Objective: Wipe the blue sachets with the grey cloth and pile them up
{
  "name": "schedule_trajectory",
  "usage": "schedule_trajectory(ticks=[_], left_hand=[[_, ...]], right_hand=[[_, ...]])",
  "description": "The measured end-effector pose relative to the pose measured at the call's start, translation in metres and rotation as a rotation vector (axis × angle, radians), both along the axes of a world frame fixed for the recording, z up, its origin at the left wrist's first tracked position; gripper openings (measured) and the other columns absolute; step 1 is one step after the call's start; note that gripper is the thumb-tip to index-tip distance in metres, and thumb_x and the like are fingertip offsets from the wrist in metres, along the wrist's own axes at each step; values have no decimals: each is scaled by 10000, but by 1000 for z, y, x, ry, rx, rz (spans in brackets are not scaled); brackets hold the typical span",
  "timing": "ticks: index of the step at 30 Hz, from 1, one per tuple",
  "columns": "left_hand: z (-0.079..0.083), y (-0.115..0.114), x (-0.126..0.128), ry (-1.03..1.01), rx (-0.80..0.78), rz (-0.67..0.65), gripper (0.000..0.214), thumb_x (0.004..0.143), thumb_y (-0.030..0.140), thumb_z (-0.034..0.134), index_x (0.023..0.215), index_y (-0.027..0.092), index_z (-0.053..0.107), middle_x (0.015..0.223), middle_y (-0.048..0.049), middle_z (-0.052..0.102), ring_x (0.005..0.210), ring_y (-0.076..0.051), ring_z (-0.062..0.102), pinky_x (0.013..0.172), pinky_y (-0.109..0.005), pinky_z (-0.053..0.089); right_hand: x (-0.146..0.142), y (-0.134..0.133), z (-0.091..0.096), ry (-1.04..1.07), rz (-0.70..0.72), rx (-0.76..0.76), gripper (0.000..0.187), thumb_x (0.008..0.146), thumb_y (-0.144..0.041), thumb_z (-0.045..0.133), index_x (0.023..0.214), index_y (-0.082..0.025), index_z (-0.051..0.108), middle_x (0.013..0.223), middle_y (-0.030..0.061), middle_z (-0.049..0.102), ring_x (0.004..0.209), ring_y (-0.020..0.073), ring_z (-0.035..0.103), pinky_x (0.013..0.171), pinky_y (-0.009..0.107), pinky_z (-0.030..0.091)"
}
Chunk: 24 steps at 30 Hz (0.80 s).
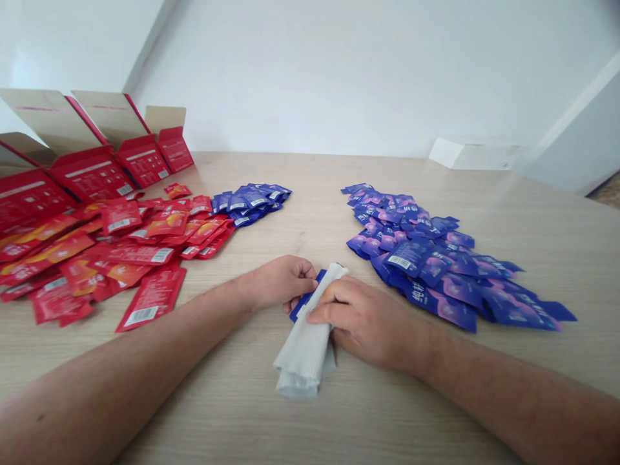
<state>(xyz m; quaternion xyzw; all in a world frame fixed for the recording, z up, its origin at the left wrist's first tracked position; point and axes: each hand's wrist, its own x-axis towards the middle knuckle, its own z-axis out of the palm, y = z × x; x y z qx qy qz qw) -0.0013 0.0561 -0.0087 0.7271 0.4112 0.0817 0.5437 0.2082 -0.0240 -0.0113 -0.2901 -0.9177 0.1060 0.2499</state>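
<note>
My left hand [278,282] is closed on the edge of a blue packet [298,310] with a white label patch, near the middle of the table. My right hand [371,321] pinches a folded white cloth [303,352], which may be paper, and holds it over that packet. The cloth covers much of the packet, and its loose end hangs toward me. To the right of my right hand lies a heap of blue-purple packets [436,265]. A smaller pile of blue packets [252,201] sits beyond my left hand.
Many red and orange packets [140,252] spread over the left of the table [320,426]. Behind them stand several red cardboard boxes [92,171] with raised flaps. A white box [475,155] rests at the back right, against the pale wall [339,77].
</note>
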Motion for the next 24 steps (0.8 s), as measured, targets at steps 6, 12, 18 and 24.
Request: schedule_trajectory(ticks=[6,12,18,24], left_hand=[[-2,-1,-1,6,-20,36,199,840,378,590,832,180,590,534,41,590,420,-99,560,410,-178,452],[-1,0,-1,-6,-5,5,208,838,382,596,821,174,599,534,32,592,436,-108,572,415,-185,456],[-3,-3,1,-7,-17,55,193,825,382,589,811,189,590,536,44,578,427,-100,539,412,-187,430],[13,0,-7,76,197,126,200,838,395,548,772,206,554,508,46,523,415,-108,493,412,-207,339]], right_hand=[[5,6,-5,55,-150,-3,334,863,-44,590,1138,-206,688,1071,80,656,1034,233,596,960,425,485],[0,0,0,5,21,0,311,852,-50,621,1111,-202,703,1071,75,673,1003,219,609,921,371,499],[8,10,-6,54,-164,-11,325,853,-38,598,1123,-194,691,1061,85,654,1027,231,603,954,421,501],[12,10,-5,164,-184,29,369,845,-25,584,1153,-208,669,1063,80,641,1027,229,604,949,411,509]])
